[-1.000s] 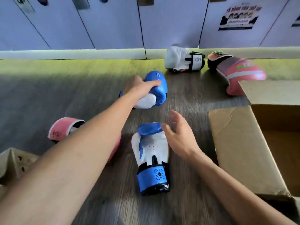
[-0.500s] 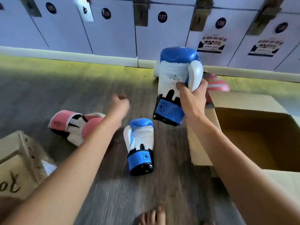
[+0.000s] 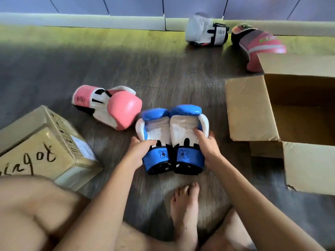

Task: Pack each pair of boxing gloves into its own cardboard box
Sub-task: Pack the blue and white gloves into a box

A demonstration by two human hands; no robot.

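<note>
**Blue pair squared up beside the open box**

Head view: the left hand [image 3: 138, 151] clasps the left blue glove [image 3: 154, 140] at its cuff, the right hand [image 3: 208, 147] closes round the right blue glove [image 3: 186, 136]; both gloves lie palm-up on the floor [image 3: 54, 69], touching side by side, likely aligned so they lift as one pair into the open cardboard box [image 3: 253, 109] near on the right; pink glove [image 3: 112, 105] waits apart

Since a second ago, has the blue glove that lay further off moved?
Yes. It was out toward the white glove by the wall; now the right hand holds it beside its twin, near the person's foot.
</note>
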